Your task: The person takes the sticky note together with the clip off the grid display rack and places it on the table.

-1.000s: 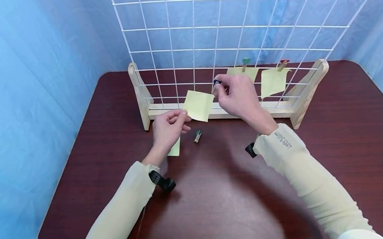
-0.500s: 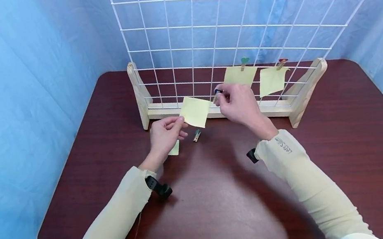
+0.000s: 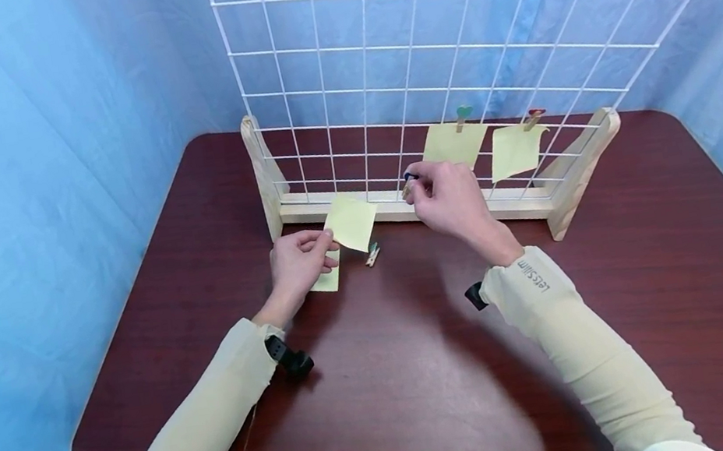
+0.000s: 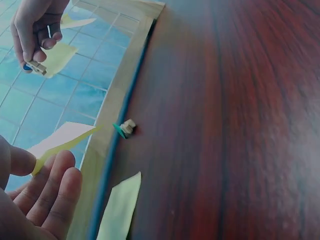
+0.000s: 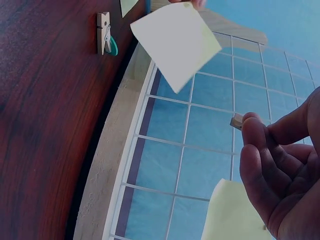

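Observation:
My left hand [image 3: 300, 268] pinches a yellow sticky note [image 3: 352, 221] by its left corner, in front of the grid's base. Between thumb and fingers my right hand [image 3: 453, 199] holds a small wooden clothespin [image 4: 37, 67] with a dark blue end, close before the white wire grid [image 3: 340, 87]. In the right wrist view only the tip of that clothespin shows past the fingers. Below the held note, a clothespin with a green end [image 3: 372, 254] lies on the table. Another yellow note [image 3: 328, 281] lies partly under my left hand.
Two notes hang on the grid at the right, one from a green-topped clothespin [image 3: 461, 117], one from a red-topped clothespin [image 3: 533, 118]. The grid stands in a wooden base [image 3: 394, 210] on the dark red table [image 3: 681, 269]. Blue curtains [image 3: 9, 194] surround the table.
My left hand has drawn the note left and toward me, away from the right hand. The right hand has dropped slightly, still holding the clothespin.

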`<state>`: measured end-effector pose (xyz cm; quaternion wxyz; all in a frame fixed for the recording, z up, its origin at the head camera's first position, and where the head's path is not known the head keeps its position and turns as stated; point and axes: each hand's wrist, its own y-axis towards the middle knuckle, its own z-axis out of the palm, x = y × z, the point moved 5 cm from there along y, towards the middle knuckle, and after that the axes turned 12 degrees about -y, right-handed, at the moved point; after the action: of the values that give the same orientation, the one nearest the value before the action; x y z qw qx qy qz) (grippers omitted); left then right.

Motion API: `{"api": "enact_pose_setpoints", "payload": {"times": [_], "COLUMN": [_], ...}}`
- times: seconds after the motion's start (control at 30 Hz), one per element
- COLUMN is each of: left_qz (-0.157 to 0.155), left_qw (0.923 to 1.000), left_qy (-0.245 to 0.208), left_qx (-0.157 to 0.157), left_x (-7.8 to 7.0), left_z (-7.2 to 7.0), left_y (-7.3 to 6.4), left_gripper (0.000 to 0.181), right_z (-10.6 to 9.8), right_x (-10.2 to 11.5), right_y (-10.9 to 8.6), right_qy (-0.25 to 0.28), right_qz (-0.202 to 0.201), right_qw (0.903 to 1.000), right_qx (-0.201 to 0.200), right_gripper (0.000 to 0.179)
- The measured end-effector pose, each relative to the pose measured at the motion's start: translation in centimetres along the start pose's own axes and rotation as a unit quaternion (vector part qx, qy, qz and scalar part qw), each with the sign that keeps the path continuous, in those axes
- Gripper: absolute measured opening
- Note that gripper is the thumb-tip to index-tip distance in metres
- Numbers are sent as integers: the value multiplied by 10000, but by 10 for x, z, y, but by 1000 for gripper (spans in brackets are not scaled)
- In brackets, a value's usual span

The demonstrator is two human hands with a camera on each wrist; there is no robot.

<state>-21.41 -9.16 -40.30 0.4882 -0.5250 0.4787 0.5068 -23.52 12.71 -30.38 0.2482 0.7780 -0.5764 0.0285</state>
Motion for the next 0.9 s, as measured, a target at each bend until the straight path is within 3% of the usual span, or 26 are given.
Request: {"api": "enact_pose_setpoints", "payload": {"times": [0.27, 0.47, 0.73, 0.9], "left_qz": [-485, -607, -838, -917], "left_qw": [9981, 9969, 9960, 9948], "left_qy": [380, 506, 208, 293], "left_qx": [59, 56, 236, 321], "left_x": [10, 14, 19, 20], "left_z": [-1, -1, 8, 15], "left_y": [0, 0, -2, -4], "left_gripper": [27, 27, 26, 25], "right_z": [1, 3, 6, 9], "right_x": [-3, -8, -15, -19], "right_y": [-2, -4, -6, -9], "right_qy": [-8, -136, -138, -170], "right_qz": [99, 133, 150, 210], "right_qw": [9999, 9996, 9995, 9989], "right_qx": [137, 219, 249, 393], "right_gripper": [25, 25, 26, 24]}}
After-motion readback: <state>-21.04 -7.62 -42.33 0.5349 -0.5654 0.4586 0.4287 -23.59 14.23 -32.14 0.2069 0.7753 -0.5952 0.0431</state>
